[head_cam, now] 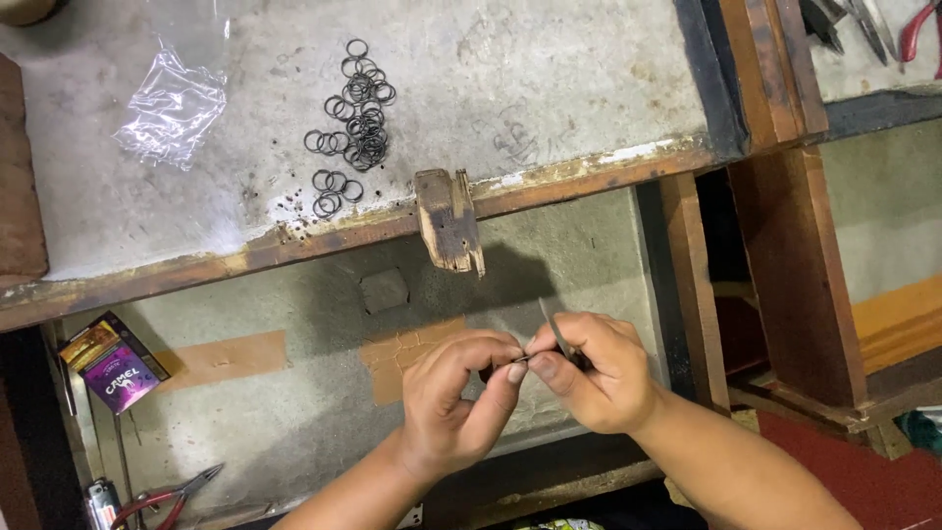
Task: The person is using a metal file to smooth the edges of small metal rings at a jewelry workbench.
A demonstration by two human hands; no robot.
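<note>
Worn grey workbench top [549,79] with a chipped wooden front edge fills the upper view; a notched wooden bench peg [449,220] juts from that edge. Up and left of the peg lies a scatter of small dark wire rings [353,123], with a crumpled clear plastic bag [172,108] farther left. Below the peg, the left hand [453,402] and right hand [594,373] meet, fingertips touching. The left thumb and forefinger are pinched shut on a tiny dark metal piece [520,359] (too small to tell its shape), right at the hands' meeting point. The right hand is clamped on a thin grey metal tool [555,329], angled toward the peg. Such a piece is probably light, stiff and slippery, best gripped at its edge. Red-handled pliers [167,496] lie far down-left of the peg.
</note>
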